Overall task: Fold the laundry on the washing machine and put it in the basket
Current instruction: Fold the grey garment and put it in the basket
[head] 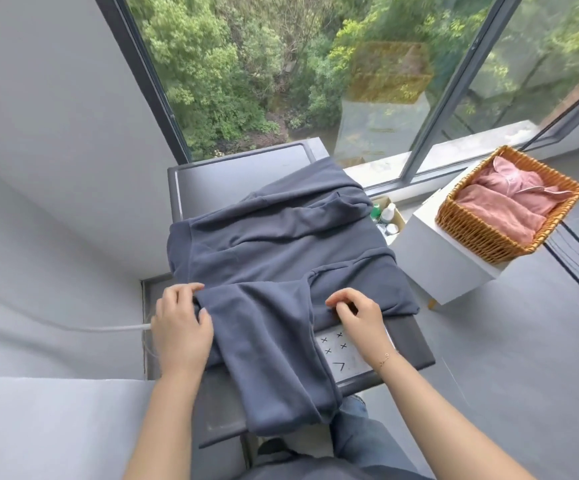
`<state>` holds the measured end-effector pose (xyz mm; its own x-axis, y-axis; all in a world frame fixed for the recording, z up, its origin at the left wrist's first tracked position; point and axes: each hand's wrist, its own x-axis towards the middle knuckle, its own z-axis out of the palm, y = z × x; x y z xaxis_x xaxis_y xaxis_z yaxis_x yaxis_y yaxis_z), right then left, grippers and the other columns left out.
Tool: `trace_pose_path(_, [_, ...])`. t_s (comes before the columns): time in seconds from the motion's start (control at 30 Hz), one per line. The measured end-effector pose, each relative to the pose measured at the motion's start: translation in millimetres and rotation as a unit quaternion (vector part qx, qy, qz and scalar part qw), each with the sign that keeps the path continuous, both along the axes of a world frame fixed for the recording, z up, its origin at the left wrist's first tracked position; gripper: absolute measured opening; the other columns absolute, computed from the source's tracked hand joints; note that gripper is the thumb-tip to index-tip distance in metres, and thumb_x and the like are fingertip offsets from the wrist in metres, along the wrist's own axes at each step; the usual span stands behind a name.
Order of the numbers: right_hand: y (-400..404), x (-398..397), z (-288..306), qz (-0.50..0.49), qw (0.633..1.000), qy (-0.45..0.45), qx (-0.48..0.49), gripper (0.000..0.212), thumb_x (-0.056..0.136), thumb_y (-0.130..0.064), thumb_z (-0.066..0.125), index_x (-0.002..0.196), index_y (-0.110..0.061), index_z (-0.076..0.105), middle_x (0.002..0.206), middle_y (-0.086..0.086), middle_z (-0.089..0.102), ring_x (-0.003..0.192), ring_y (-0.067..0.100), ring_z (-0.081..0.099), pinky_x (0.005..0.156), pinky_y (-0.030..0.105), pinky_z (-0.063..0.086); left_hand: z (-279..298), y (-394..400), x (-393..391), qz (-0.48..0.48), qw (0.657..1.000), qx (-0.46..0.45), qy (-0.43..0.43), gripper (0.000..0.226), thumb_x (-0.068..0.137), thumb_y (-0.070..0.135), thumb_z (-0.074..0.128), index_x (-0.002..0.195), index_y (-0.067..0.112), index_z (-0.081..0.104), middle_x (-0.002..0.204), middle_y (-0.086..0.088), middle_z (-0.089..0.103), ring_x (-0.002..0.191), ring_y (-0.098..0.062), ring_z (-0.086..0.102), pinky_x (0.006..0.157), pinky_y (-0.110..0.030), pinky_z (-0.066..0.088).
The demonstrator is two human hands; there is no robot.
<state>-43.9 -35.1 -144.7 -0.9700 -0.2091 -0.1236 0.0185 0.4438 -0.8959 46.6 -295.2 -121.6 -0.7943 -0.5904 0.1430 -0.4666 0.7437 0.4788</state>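
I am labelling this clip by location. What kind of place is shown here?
Probably a home laundry corner or enclosed balcony: a washing machine under a large window, and a wicker basket of folded clothes beside it.

Soft window daylight, fisheye-warped edges

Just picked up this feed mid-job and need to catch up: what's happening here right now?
A person is folding a dark grey garment spread across the top of the washing machine. The left hand pinches the cloth at its near left edge, and the right hand pinches it near the middle right. Part of the garment hangs over the machine's front edge. The wicker basket stands on a white box to the right and already holds folded pink clothes. The grey piece is not yet in the basket.
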Motion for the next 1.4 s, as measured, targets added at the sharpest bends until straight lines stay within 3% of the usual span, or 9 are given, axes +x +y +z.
trace_pose_path(0.3, [126, -45, -27, -0.390, 0.906, -0.157, -0.045, 0.022, 0.086, -0.005, 0.048, 0.072, -0.017, 0.061, 0.078, 0.011, 0.069, 0.065, 0.020, 0.057, 0.067, 0.034, 0.049, 12, 164, -92, -0.354, 0.932, 0.011, -0.073, 0.032, 0.081, 0.014, 0.063, 0.111, 0.022, 0.060, 0.112, 0.003, 0.054, 0.105, -0.021, 0.051, 0.082, -0.034, 0.036])
trace_pose_path(0.4, [155, -49, -52, -0.335, 0.863, -0.375, -0.055, 0.015, 0.091, -0.015, 0.050, 0.079, -0.010, 0.058, 0.068, 0.006, 0.057, 0.048, 0.012, 0.043, 0.045, 0.020, 0.033, -2, 191, -105, -0.359, 0.916, -0.009, -0.178, 0.039, 0.080, 0.019, 0.060, 0.118, 0.025, 0.051, 0.119, 0.005, 0.045, 0.111, -0.019, 0.043, 0.086, -0.033, 0.036])
trace_pose_path(0.5, [158, -54, -73, -0.215, 0.825, -0.511, -0.109, 0.034, 0.095, -0.041, 0.047, 0.081, -0.014, 0.063, 0.073, -0.001, 0.058, 0.057, 0.013, 0.041, 0.053, 0.026, 0.029, -10, 201, -112, -0.348, 0.912, -0.033, -0.217, 0.038, 0.076, 0.019, 0.060, 0.112, 0.025, 0.049, 0.114, 0.005, 0.043, 0.108, -0.020, 0.043, 0.084, -0.034, 0.038])
trace_pose_path(0.7, [138, -79, -79, -0.333, 0.755, -0.476, -0.304, 0.021, 0.099, -0.026, 0.049, 0.081, -0.014, 0.053, 0.075, 0.002, 0.053, 0.055, 0.011, 0.055, 0.051, 0.021, 0.042, -3, 204, -120, -0.346, 0.920, 0.013, -0.184, 0.013, 0.081, 0.011, 0.062, 0.091, 0.017, 0.055, 0.095, 0.005, 0.053, 0.095, -0.017, 0.051, 0.073, -0.031, 0.040])
trace_pose_path(0.93, [156, -99, -42, -0.427, 0.835, -0.114, -0.329, 0.017, 0.102, -0.016, 0.042, 0.106, -0.008, 0.057, 0.090, 0.000, 0.062, 0.082, 0.010, 0.057, 0.074, 0.026, 0.050, 18, 184, -118, -0.349, 0.925, 0.091, -0.122, 0.039, 0.077, 0.008, 0.072, 0.069, 0.035, 0.046, 0.081, 0.015, 0.050, 0.079, -0.002, 0.051, 0.069, -0.014, 0.039])
trace_pose_path(1.07, [156, -100, -58, -0.448, 0.805, -0.181, -0.345, 0.020, 0.099, -0.001, 0.040, 0.106, -0.017, 0.049, 0.105, 0.011, 0.056, 0.086, 0.017, 0.055, 0.072, 0.029, 0.048, 12, 184, -107, -0.365, 0.904, 0.161, -0.152, 0.031, 0.077, 0.011, 0.075, 0.071, 0.035, 0.055, 0.085, 0.016, 0.052, 0.073, -0.005, 0.052, 0.068, -0.015, 0.039])
trace_pose_path(1.17, [152, -96, -76, -0.427, 0.773, -0.339, -0.324, 0.051, 0.091, 0.012, 0.037, 0.134, -0.014, 0.028, 0.114, 0.015, 0.046, 0.086, 0.024, 0.053, 0.074, 0.037, 0.050, 1, 190, -102, -0.379, 0.886, 0.129, -0.235, 0.024, 0.080, 0.016, 0.069, 0.073, 0.036, 0.059, 0.088, 0.014, 0.053, 0.075, -0.005, 0.052, 0.072, -0.020, 0.041])
trace_pose_path(1.27, [152, -97, -80, -0.353, 0.824, -0.390, -0.209, 0.055, 0.088, 0.008, 0.045, 0.138, -0.009, 0.031, 0.119, 0.015, 0.046, 0.086, 0.023, 0.050, 0.088, 0.040, 0.047, 1, 194, -110, -0.354, 0.911, 0.124, -0.170, 0.018, 0.080, 0.017, 0.069, 0.083, 0.033, 0.062, 0.087, 0.019, 0.053, 0.081, -0.004, 0.053, 0.077, -0.019, 0.043])
trace_pose_path(1.4, [156, -111, -68, -0.255, 0.921, -0.269, -0.120, 0.038, 0.085, 0.010, 0.045, 0.117, -0.005, 0.059, 0.125, 0.016, 0.052, 0.097, 0.019, 0.048, 0.079, 0.028, 0.039, 5, 200, -138, -0.281, 0.956, 0.027, -0.081, 0.022, 0.081, 0.020, 0.070, 0.102, 0.027, 0.064, 0.101, 0.014, 0.056, 0.093, -0.013, 0.052, 0.081, -0.031, 0.040])
